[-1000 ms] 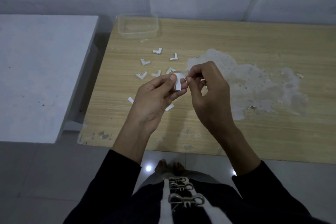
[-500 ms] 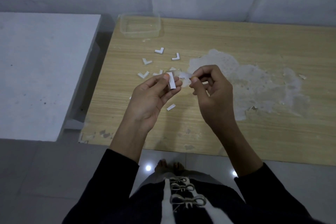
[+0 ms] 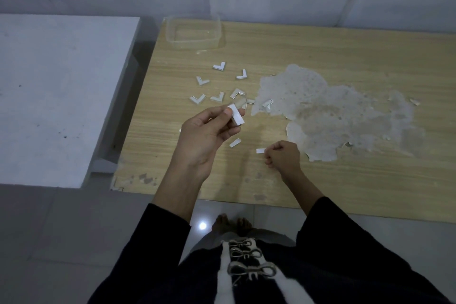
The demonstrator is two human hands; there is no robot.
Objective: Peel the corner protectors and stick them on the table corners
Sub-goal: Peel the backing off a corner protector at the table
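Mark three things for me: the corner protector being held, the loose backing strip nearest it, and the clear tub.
corner protector (image 3: 236, 118), head view, white outer face.
backing strip (image 3: 259, 150), head view, middle of strip.
clear tub (image 3: 195, 45), head view, near wall.

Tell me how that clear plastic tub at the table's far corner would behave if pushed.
The clear tub looks empty and thin-walled, so probably light. On the wooden table it would likely slide; low and wide, it should hardly tip.
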